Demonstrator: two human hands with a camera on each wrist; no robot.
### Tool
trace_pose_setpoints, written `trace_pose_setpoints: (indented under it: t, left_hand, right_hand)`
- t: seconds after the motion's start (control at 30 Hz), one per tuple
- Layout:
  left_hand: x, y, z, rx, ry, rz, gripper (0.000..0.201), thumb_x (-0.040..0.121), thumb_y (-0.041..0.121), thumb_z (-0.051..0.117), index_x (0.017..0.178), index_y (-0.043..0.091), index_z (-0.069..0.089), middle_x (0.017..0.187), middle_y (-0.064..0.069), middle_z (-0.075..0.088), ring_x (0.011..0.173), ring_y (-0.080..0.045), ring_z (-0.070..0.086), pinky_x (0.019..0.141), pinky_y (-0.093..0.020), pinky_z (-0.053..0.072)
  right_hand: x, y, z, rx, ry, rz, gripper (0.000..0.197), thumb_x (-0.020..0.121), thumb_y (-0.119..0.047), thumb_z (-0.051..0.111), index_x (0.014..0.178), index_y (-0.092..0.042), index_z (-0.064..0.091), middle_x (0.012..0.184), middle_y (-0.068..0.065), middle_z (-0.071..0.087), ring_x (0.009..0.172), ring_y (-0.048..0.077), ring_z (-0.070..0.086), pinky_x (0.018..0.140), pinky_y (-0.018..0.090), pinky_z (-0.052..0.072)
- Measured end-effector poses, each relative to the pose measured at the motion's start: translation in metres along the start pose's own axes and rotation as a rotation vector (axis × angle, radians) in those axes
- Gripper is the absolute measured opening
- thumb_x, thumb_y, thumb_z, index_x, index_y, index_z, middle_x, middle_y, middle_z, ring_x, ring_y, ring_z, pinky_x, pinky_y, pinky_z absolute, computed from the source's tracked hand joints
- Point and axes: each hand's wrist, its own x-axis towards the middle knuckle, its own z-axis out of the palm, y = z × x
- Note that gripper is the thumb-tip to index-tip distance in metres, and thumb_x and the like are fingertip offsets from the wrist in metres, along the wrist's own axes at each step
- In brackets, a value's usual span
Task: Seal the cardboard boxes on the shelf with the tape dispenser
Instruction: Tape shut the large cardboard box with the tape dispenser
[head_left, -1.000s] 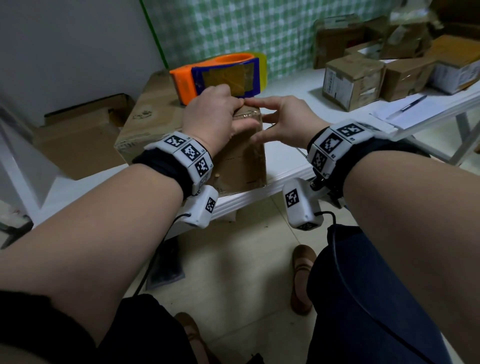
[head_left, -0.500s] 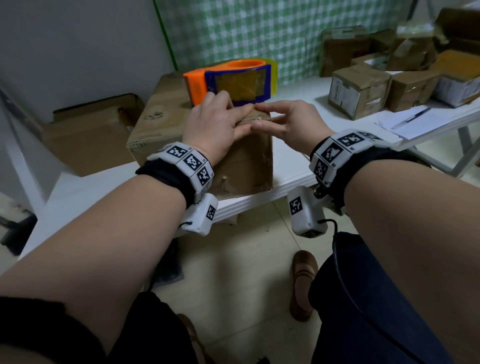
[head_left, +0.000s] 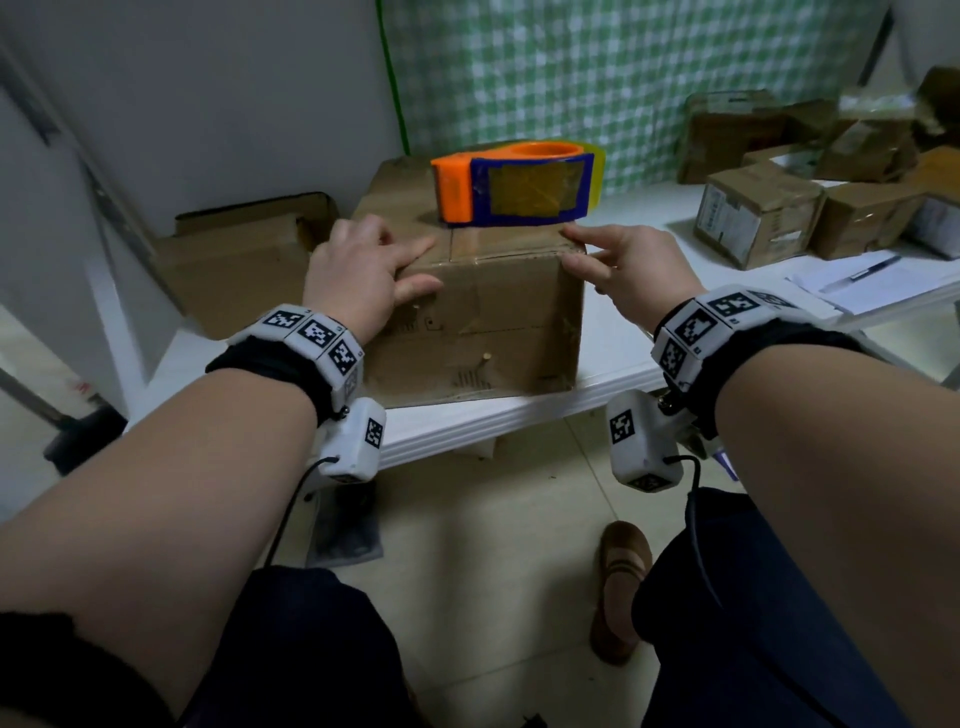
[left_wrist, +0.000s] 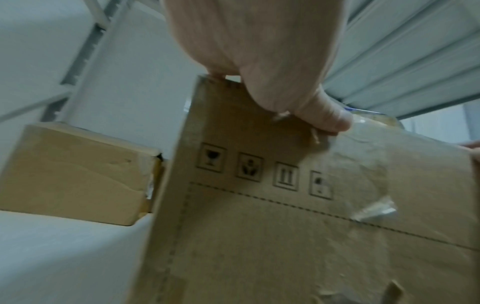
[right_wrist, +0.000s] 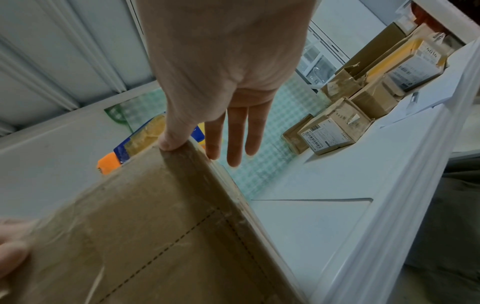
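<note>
Box front: four handling pictograms under left hand thumb

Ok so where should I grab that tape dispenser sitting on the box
Grip the tape dispenser by its orange end with the left hand, coming from above. It lies on its side atop the cardboard box, and that end points toward this hand.

Left hand and right hand flat, fingers straight.

Head view looks down; both wrist views closely share the box.
</note>
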Motion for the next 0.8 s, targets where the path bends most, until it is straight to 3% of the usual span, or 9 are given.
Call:
trace_pose_setpoints:
  t: [0.17, 0.23, 0.3, 0.37, 0.47, 0.53, 0.6, 0.73, 0.8]
  left_hand:
    - [-0.013, -0.032, -0.007, -0.122, -0.096, -0.236, 0.058, 0.081, 0.064, 0.051, 0.135, 0.044, 0.045, 0.136, -0.010, 0.038, 0.125, -0.033, 0.030, 0.100, -0.047, 0.033]
    - [-0.013, -0.038, -0.012, -0.211, -0.177, -0.310, 0.066, 0.080, 0.063, 0.055, 0.140, 0.040, 0.039, 0.146, -0.012, 0.030, 0.133, -0.033, 0.028, 0.108, -0.046, 0.029]
    - [-0.010, -0.039, -0.016, -0.282, -0.222, -0.297, 0.072, 0.081, 0.058, 0.059, 0.144, 0.033, 0.035, 0.149, -0.008, 0.036, 0.133, -0.028, 0.036, 0.107, -0.038, 0.031]
    - [-0.006, -0.038, -0.018, -0.315, -0.229, -0.268, 0.073, 0.082, 0.053, 0.061, 0.146, 0.029, 0.035, 0.147, -0.004, 0.041, 0.131, -0.024, 0.041, 0.104, -0.032, 0.034]
    - [-0.003, -0.041, -0.022, -0.301, -0.258, -0.240, 0.073, 0.082, 0.050, 0.062, 0.146, 0.027, 0.034, 0.146, -0.004, 0.042, 0.130, -0.024, 0.042, 0.103, -0.032, 0.034]
    - [-0.001, -0.044, -0.023, -0.294, -0.296, -0.217, 0.074, 0.082, 0.049, 0.064, 0.146, 0.029, 0.033, 0.146, -0.004, 0.042, 0.130, -0.024, 0.041, 0.103, -0.031, 0.034]
    - [0.003, -0.045, -0.022, -0.286, -0.320, -0.186, 0.074, 0.082, 0.047, 0.064, 0.147, 0.029, 0.032, 0.147, -0.002, 0.041, 0.131, -0.023, 0.040, 0.103, -0.030, 0.032]
    - [0.017, -0.041, -0.018, -0.341, -0.335, -0.175, 0.074, 0.082, 0.044, 0.067, 0.146, 0.031, 0.032, 0.146, -0.001, 0.043, 0.129, -0.022, 0.043, 0.103, -0.029, 0.034]
    - [0.028, -0.032, -0.014, -0.344, -0.351, -0.152, 0.075, 0.081, 0.044, 0.067, 0.146, 0.030, 0.032, 0.143, -0.003, 0.046, 0.123, -0.025, 0.050, 0.100, -0.031, 0.038]
  right_hand:
    - [0.001, -0.012, -0.004, -0.202, -0.035, -0.021, 0.037, 0.093, -0.037, 0.058, 0.129, -0.029, 0.059, 0.107, 0.003, 0.070, 0.080, 0.009, 0.055, 0.075, 0.022, 0.040]
    - [0.000, -0.020, -0.007, -0.326, -0.024, -0.035, 0.034, 0.095, -0.040, 0.052, 0.124, -0.028, 0.063, 0.111, 0.003, 0.069, 0.084, 0.013, 0.058, 0.074, 0.024, 0.042]
    - [-0.001, -0.031, -0.009, -0.495, 0.104, -0.080, 0.037, 0.095, -0.047, 0.045, 0.112, -0.024, 0.069, 0.103, 0.008, 0.069, 0.089, 0.025, 0.061, 0.070, 0.032, 0.046]
    - [0.003, -0.045, -0.008, -0.604, 0.274, -0.141, 0.036, 0.095, -0.046, 0.047, 0.114, -0.023, 0.066, 0.106, 0.009, 0.061, 0.096, 0.029, 0.057, 0.069, 0.035, 0.044]
    - [0.023, -0.061, -0.003, -0.679, 0.259, -0.200, 0.049, 0.092, -0.032, 0.054, 0.140, -0.029, 0.043, 0.136, 0.009, 0.042, 0.126, 0.032, 0.039, 0.089, 0.044, 0.044]
    - [0.041, -0.066, 0.002, -0.744, 0.118, -0.163, 0.066, 0.091, -0.029, 0.056, 0.148, -0.029, 0.023, 0.151, 0.007, 0.028, 0.139, 0.035, 0.021, 0.108, 0.050, 0.030]
    - [0.056, -0.067, 0.007, -0.800, 0.038, -0.102, 0.072, 0.090, -0.028, 0.056, 0.150, -0.027, 0.016, 0.151, 0.010, 0.029, 0.141, 0.035, 0.017, 0.114, 0.053, 0.019]
    - [0.076, -0.072, 0.006, -0.822, 0.010, 0.014, 0.060, 0.082, -0.038, 0.069, 0.132, -0.013, 0.045, 0.139, 0.014, 0.038, 0.133, 0.036, 0.028, 0.108, 0.060, 0.024]
    - [0.079, -0.069, 0.001, -0.780, 0.022, 0.073, 0.059, 0.080, -0.042, 0.071, 0.125, -0.013, 0.049, 0.137, 0.013, 0.038, 0.131, 0.037, 0.028, 0.104, 0.063, 0.028]
